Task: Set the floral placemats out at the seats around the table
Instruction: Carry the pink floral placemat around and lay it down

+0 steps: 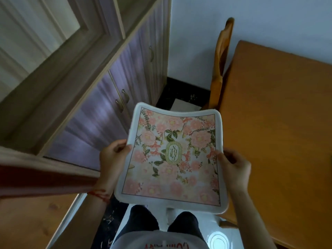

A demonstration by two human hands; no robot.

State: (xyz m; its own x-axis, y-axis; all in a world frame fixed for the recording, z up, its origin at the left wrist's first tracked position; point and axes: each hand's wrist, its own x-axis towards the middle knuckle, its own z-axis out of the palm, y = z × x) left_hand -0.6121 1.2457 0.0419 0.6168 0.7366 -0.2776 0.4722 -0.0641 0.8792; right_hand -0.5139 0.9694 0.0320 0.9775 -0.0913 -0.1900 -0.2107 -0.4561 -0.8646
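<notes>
A floral placemat (173, 157) is held in the air at the centre of the frame, above the person's legs and beside the near edge of the wooden counter (280, 123) that fills the right side. The left hand (112, 155) pinches its left edge, thumb on top and fingers folded underneath; the right hand (233, 168) pinches the right edge the same way. The far edge dips in the middle between its two corners and the sheet bows slightly, so it looks thin, light and pliable rather than board-stiff, probably padded cloth with a pale border. It should not be fragile, but it would likely droop or fold if held by one corner. Whether there is one mat or a stack cannot be told from the top. Holding it at the middle of both sides, as now, seems the best way to keep it flat enough to lay square on the counter. A chair (221, 56) stands at the upper centre-right, marking a seat there; purple cabinets (100, 112) fill the left.
</notes>
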